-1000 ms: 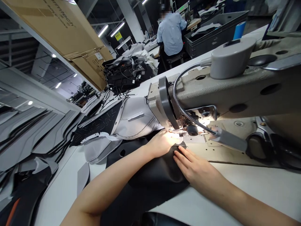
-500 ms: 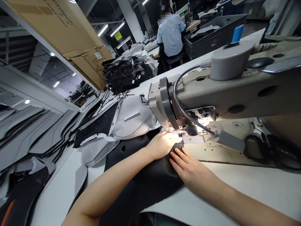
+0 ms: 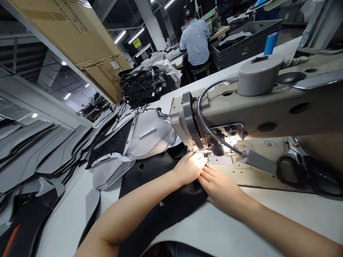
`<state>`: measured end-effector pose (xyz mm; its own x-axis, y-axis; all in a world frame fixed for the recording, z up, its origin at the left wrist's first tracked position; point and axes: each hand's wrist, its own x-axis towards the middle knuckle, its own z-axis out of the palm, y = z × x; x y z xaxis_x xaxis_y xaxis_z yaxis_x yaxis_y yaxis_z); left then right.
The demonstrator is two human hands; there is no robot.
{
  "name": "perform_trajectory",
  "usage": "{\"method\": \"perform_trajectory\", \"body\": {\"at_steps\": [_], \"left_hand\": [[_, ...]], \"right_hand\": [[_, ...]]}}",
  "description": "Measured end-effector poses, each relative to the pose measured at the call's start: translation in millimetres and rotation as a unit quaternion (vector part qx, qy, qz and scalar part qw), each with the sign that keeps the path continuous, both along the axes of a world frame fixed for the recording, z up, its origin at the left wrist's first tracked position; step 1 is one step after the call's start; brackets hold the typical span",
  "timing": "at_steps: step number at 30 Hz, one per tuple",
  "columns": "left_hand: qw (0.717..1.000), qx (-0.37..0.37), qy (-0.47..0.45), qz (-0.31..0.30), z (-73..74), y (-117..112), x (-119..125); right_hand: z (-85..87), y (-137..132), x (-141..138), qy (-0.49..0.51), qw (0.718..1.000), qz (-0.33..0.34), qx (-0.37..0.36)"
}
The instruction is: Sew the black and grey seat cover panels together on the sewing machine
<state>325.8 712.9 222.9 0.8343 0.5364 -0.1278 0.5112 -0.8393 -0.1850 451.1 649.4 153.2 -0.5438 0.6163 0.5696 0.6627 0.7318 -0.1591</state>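
Where the lamp [image 3: 258,162] shines, work is under way. Sewing machine [image 3: 262,112], one, grey-beige. Black sheet [image 3: 171,212], one, smooth: left of the machine and in front of it, reaching toward its lit needle area [image 3: 206,154]. Right hand [image 3: 221,188], laid flat on the sheet just before the machine's needle area, fingers straight and together, nothing held that I can see. Left hand [image 3: 189,167], fingers curled, beside the needle area and meeting the right fingertips; whether it pinches the sheet I cannot tell, its tips lost in glare. Good practice, by my reckoning: light, even pressure, the sheet flat and unpuckered, left fingertips clear of the needle.

Surroundings. Cardboard box [image 3: 66,35], one: high, beyond the machine to the left. Grey panels [image 3: 43,150], stacked: far left of the machine. Co-worker [image 3: 197,44], one, seated well beyond the machine, back turned. Light-grey sewn piece [image 3: 160,130], one: close left of the machine, at the sheet's far edge, a likely snag. Scissors [image 3: 300,157], one pair: on the machine's bed, right of the needle area, apparently out of the way. Blue spool [image 3: 270,43], one: behind the machine.
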Motion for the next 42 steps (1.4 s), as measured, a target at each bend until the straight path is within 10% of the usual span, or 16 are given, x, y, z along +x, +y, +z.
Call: {"method": "perform_trajectory", "body": {"at_steps": [8,13,15,19,21,25,33,35,39,42], "left_hand": [[0.986,-0.080,0.070,0.130,28.5,-53.1,-8.7],[0.955,-0.262,-0.057,0.129,15.4,-31.8,-25.7],[0.845,-0.425,-0.245,0.214,9.1,-16.5,-37.3],[0.529,-0.582,-0.511,0.347,-3.7,1.1,-53.2],[0.465,-0.607,-0.539,0.353,-8.2,3.2,-55.4],[0.441,-0.619,-0.539,0.363,-12.1,2.6,-56.3],[0.485,-0.628,-0.497,0.351,-12.0,6.3,-62.5],[0.570,-0.614,-0.440,0.323,-4.0,5.6,-59.4],[0.872,-0.437,-0.187,0.118,19.6,-9.8,-38.7],[0.971,-0.238,-0.002,-0.009,30.8,-25.7,-23.0]], "right_hand": [[7.5,10.5,32.2,-0.034,0.982,-0.150,-0.106],[7.4,17.4,39.5,-0.044,0.975,-0.165,-0.145],[8.5,22.6,40.4,-0.042,0.975,-0.160,-0.150],[7.6,34.2,36.4,-0.034,0.973,-0.169,-0.155],[5.6,38.2,33.7,-0.029,0.973,-0.171,-0.154],[2.9,42.1,33.4,-0.029,0.973,-0.169,-0.152],[4.1,40.1,31.4,-0.092,0.971,-0.172,-0.138],[7.5,39.3,28.6,-0.118,0.972,-0.163,-0.124],[19.4,42.2,24.6,-0.180,0.973,-0.119,-0.087],[26.8,41.8,26.2,-0.213,0.973,-0.067,-0.053]]}}
